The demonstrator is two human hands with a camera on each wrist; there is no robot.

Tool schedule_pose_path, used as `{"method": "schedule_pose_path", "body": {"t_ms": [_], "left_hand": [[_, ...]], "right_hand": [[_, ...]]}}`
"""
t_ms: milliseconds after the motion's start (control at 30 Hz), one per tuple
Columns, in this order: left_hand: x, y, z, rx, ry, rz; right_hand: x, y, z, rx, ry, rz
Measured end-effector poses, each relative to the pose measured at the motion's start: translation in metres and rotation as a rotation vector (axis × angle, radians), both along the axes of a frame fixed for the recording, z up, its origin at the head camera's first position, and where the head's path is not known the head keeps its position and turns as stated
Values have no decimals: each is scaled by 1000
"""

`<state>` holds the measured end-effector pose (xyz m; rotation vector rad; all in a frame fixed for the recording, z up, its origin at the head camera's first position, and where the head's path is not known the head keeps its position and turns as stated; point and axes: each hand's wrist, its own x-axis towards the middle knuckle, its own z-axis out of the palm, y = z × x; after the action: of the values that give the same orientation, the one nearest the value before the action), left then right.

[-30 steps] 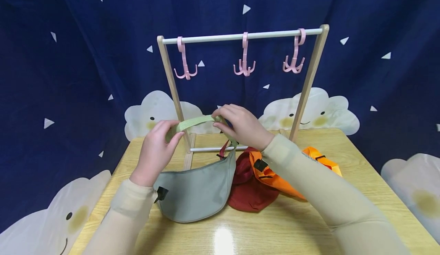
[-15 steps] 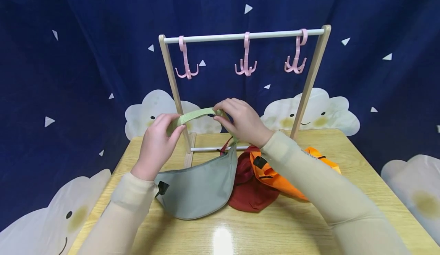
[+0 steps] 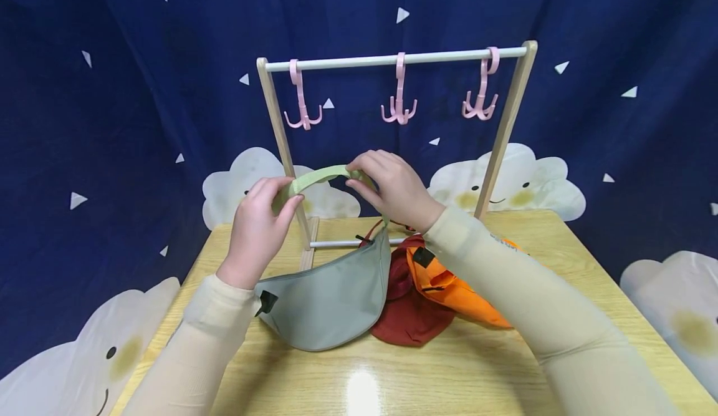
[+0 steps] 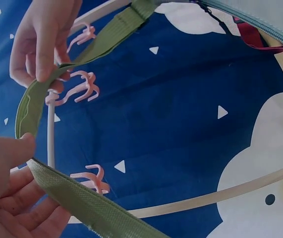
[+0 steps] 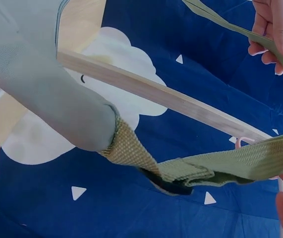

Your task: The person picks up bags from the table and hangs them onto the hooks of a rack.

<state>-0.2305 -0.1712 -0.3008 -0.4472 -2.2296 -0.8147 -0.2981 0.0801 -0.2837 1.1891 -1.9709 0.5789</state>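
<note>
A grey-green shoulder bag [image 3: 331, 297] hangs by its light green strap [image 3: 321, 175] between both hands, over the table. My left hand [image 3: 259, 229] pinches the strap's left part between thumb and fingers. Farther right, my right hand [image 3: 395, 188] pinches the same strap, which arches from hand to hand. In the left wrist view the strap [image 4: 106, 39] loops through both hands. The right wrist view shows its end joined to the bag's corner [image 5: 89, 124]. Behind the bag lie a dark red bag [image 3: 412, 325] and an orange bag [image 3: 465, 297], the latter partly covered by the right sleeve.
A wooden rack with a white top rail [image 3: 353, 62] stands at the table's back. Three pink hooks hang from it: left [image 3: 303, 101], middle [image 3: 399, 95] and right [image 3: 481, 95]. The wooden table [image 3: 314, 388] stands before a dark blue curtain [image 3: 140, 123].
Both hands have risen a little, keeping hold of the strap. The grey-green bag has lifted with them and tilted, its right corner higher. The other bags lie about where they were.
</note>
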Motion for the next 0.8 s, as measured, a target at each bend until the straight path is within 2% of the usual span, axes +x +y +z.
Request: {"method": "schedule_pose_path", "body": {"t_ms": [333, 567, 800], "left_hand": [[-6, 0, 2, 24, 5, 0], [-8, -3, 9, 16, 10, -8], [-10, -4, 14, 3, 20, 10]], "right_hand": [[0, -2, 10, 21, 6, -52], [-2, -2, 16, 32, 31, -41], [-4, -4, 21, 48, 31, -37]]}}
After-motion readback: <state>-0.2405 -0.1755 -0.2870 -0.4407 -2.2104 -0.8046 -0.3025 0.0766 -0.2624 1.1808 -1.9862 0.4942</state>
